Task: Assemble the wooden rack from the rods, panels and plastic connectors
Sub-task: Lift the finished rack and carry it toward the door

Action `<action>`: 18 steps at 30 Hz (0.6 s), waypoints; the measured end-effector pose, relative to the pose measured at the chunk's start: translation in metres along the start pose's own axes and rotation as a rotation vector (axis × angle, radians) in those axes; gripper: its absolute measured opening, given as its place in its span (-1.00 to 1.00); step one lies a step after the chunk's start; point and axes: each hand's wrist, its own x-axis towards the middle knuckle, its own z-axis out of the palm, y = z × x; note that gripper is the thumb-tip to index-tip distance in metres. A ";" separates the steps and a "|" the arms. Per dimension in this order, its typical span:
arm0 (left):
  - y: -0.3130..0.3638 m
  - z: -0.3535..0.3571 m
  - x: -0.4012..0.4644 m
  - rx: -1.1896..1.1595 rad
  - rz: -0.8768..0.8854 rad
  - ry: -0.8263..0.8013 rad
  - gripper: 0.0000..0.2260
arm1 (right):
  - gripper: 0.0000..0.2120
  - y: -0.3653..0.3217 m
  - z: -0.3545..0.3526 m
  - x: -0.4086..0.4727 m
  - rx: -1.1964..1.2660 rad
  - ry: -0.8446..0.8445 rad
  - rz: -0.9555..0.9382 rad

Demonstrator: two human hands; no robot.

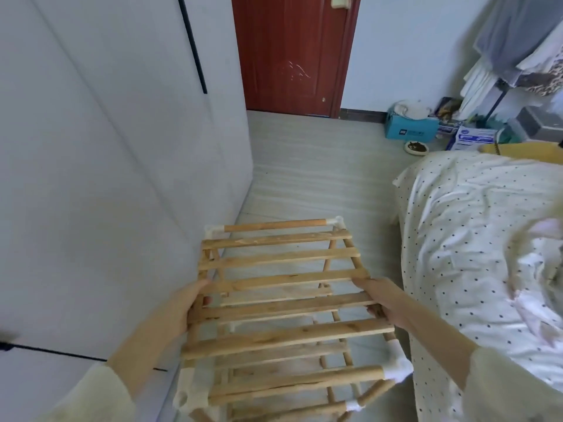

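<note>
The wooden rack [283, 303] stands assembled in the lower middle, seen from above. Its top slatted panel sits between round rods joined by white plastic connectors [335, 222] at the corners, and a lower shelf shows through the slats. My left hand [182, 306] grips the rack's left side rail, fingers curled under it. My right hand [384, 303] grips the right side rail the same way. The rack's legs are mostly hidden below the top panel.
A white wardrobe [106, 178] rises close on the left. A bed with a dotted cover [475, 254] fills the right. A red door [292, 53] is ahead, with boxes [411, 126], a pet bowl [416, 146] and hanging clothes [524, 41] at the far right.
</note>
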 end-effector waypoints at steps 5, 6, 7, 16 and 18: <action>0.069 0.027 -0.049 0.018 0.040 -0.006 -0.79 | -0.83 -0.051 -0.043 -0.045 0.033 -0.011 0.003; 0.084 0.033 -0.053 0.007 0.045 -0.009 -0.77 | -0.84 -0.062 -0.051 -0.048 0.030 0.003 -0.006; 0.098 0.039 -0.054 -0.006 0.045 -0.007 -0.76 | -0.84 -0.074 -0.060 -0.049 0.025 0.019 -0.010; 0.246 0.087 -0.004 -0.026 0.101 -0.019 -0.75 | -0.88 -0.217 -0.114 -0.009 0.041 0.147 -0.048; 0.290 0.102 0.016 -0.035 0.110 -0.055 -0.76 | -0.89 -0.257 -0.128 0.009 0.066 0.158 -0.060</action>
